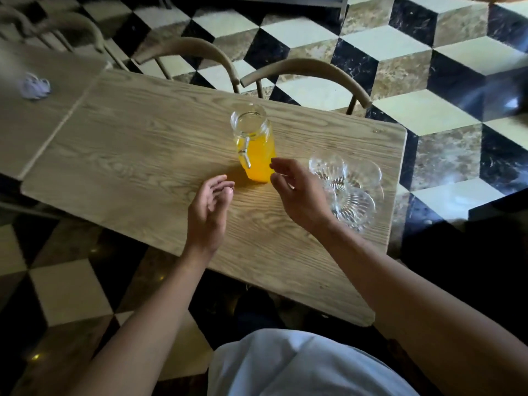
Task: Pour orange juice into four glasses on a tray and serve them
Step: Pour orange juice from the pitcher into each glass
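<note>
A clear glass jar with a wire-clip lid swung open stands mid-table, about two-thirds full of orange juice. To its right, several empty ribbed glasses cluster near the table's right edge; no tray shows under them. My left hand hovers open just left of the jar's base, fingers curled and apart, holding nothing. My right hand is open between the jar and the glasses, fingertips close to the jar's right side, and it hides part of the nearest glass.
The wooden table has rounded corners. A second table abuts it at left, with a crumpled white paper on it. Two curved-back chairs stand at the far side. The floor is patterned in cubes.
</note>
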The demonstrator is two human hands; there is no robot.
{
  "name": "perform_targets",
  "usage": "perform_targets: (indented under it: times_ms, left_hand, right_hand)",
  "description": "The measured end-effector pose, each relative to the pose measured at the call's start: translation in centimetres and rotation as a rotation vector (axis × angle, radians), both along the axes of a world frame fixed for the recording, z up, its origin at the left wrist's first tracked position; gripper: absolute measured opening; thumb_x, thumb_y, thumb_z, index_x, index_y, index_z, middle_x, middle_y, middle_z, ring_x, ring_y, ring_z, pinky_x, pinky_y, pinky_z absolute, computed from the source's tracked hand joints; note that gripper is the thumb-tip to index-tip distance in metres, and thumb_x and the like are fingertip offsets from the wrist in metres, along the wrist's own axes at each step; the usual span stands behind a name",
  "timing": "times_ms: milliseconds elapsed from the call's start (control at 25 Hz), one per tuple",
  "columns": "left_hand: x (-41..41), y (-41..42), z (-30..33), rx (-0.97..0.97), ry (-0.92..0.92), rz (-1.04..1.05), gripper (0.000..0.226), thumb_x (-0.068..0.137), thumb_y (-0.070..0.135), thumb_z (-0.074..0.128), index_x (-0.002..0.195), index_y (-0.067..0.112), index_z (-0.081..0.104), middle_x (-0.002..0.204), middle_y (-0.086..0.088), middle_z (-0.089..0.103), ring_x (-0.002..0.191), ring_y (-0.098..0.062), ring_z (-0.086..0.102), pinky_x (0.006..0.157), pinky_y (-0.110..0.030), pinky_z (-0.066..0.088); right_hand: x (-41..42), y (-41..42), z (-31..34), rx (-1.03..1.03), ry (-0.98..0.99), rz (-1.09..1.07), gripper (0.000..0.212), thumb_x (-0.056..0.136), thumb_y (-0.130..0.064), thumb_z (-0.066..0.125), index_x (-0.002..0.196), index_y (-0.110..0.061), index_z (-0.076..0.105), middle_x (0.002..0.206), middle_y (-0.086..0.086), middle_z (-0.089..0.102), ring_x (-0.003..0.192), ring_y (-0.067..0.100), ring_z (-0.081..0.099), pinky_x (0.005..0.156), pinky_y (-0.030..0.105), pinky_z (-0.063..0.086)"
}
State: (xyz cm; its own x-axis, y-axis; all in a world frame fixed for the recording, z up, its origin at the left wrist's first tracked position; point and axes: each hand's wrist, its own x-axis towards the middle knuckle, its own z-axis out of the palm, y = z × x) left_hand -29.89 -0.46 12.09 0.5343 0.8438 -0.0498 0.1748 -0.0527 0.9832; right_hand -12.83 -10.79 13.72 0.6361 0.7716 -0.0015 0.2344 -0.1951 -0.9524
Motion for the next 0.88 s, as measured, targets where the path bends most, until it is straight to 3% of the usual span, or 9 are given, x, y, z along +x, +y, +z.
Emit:
perform_targets:
  times_ms: [80, 160, 280, 360, 480, 600, 720, 800, 880]
  left_hand:
    - [-0.8, 3.1, -1.6, -0.012, 0.069, -0.035, 0.054, 0.083, 0.048, 0.073, 0.129, 0.023, 0.059, 0.124, -0.005, 0.071, 0.118, -0.014, 0.07, 0.112, -0.039, 0.053]
    - [-0.8, 6.5, -3.4, 0.002, 0.136, -0.133, 0.071, 0.076, 0.061, 0.082, 0.131, 0.024, 0.057, 0.126, -0.004, 0.069, 0.12, -0.009, 0.067, 0.113, -0.035, 0.053]
    - [1.2, 11.2, -5.4, -0.015, 0.2, -0.225, 0.08, 0.066, 0.051, 0.083, 0.135, 0.021, 0.054, 0.13, -0.006, 0.065, 0.119, 0.005, 0.063, 0.115, -0.033, 0.05]
    - [3.4, 14.0, -6.5, -0.028, 0.221, -0.292, 0.096, 0.059, 0.049, 0.083, 0.143, 0.014, 0.053, 0.135, -0.009, 0.063, 0.123, 0.0, 0.062, 0.112, -0.022, 0.048]
    - [6.8, 17.4, -7.7, 0.019, 0.264, -0.512, 0.119, 0.053, 0.047, 0.09, 0.156, 0.011, 0.044, 0.154, -0.011, 0.056, 0.143, -0.013, 0.051, 0.115, -0.019, 0.041]
    - [9.7, 19.0, -9.0, 0.075, 0.295, -0.664, 0.118, 0.058, 0.021, 0.101, 0.159, 0.013, 0.04, 0.158, 0.0, 0.05, 0.147, -0.008, 0.045, 0.119, -0.026, 0.04]
    - [11.8, 20.1, -10.1, 0.11, 0.322, -0.788, 0.107, 0.066, 0.009, 0.101, 0.156, 0.013, 0.045, 0.153, -0.002, 0.059, 0.141, -0.012, 0.056, 0.122, -0.034, 0.045]
    - [12.5, 20.5, -10.1, 0.123, 0.347, -0.85, 0.103, 0.066, 0.011, 0.102, 0.154, 0.018, 0.048, 0.139, 0.003, 0.067, 0.13, -0.01, 0.065, 0.116, -0.029, 0.049]
    - [13.0, 20.6, -9.7, 0.134, 0.365, -0.89, 0.099, 0.066, 0.011, 0.102, 0.15, 0.022, 0.052, 0.128, 0.009, 0.068, 0.117, 0.009, 0.066, 0.107, -0.015, 0.049]
  right_hand:
    - [-1.1, 2.5, -0.2, 0.004, 0.02, -0.034, 0.036, 0.095, -0.025, 0.06, 0.126, -0.01, 0.066, 0.123, 0.004, 0.072, 0.113, 0.018, 0.068, 0.1, 0.042, 0.054]
    - [-1.8, 4.8, -1.0, -0.014, 0.016, -0.095, 0.035, 0.095, -0.028, 0.062, 0.125, -0.01, 0.067, 0.121, 0.004, 0.073, 0.111, 0.018, 0.069, 0.099, 0.041, 0.055]
    - [-2.7, 7.1, -2.2, -0.046, 0.01, -0.208, 0.03, 0.097, -0.026, 0.065, 0.121, -0.009, 0.069, 0.113, 0.001, 0.075, 0.103, 0.006, 0.069, 0.093, 0.023, 0.054]
    - [-3.0, 7.9, -2.9, -0.039, -0.006, -0.263, 0.025, 0.099, -0.023, 0.063, 0.118, -0.009, 0.07, 0.105, -0.004, 0.074, 0.095, -0.006, 0.066, 0.085, 0.011, 0.049]
    - [-3.3, 8.9, -3.6, -0.017, 0.033, -0.312, 0.02, 0.102, -0.019, 0.059, 0.115, -0.009, 0.071, 0.109, -0.002, 0.076, 0.097, -0.002, 0.069, 0.085, 0.014, 0.049]
    - [-3.5, 9.5, -4.2, 0.056, 0.094, -0.361, 0.02, 0.102, -0.012, 0.057, 0.11, 0.0, 0.071, 0.109, 0.006, 0.076, 0.099, 0.003, 0.07, 0.086, 0.017, 0.049]
    - [-3.2, 9.7, -4.6, 0.086, 0.091, -0.372, 0.019, 0.101, -0.008, 0.058, 0.103, 0.004, 0.073, 0.098, 0.009, 0.076, 0.091, 0.001, 0.068, 0.082, 0.014, 0.048]
    - [-3.2, 9.6, -4.7, 0.121, 0.105, -0.374, 0.019, 0.1, -0.007, 0.058, 0.101, 0.005, 0.073, 0.093, 0.009, 0.076, 0.088, 0.0, 0.067, 0.081, 0.014, 0.047]
    - [-3.2, 9.5, -5.0, 0.171, 0.144, -0.371, 0.019, 0.1, -0.004, 0.058, 0.1, 0.008, 0.072, 0.094, 0.01, 0.075, 0.09, 0.004, 0.068, 0.083, 0.016, 0.048]
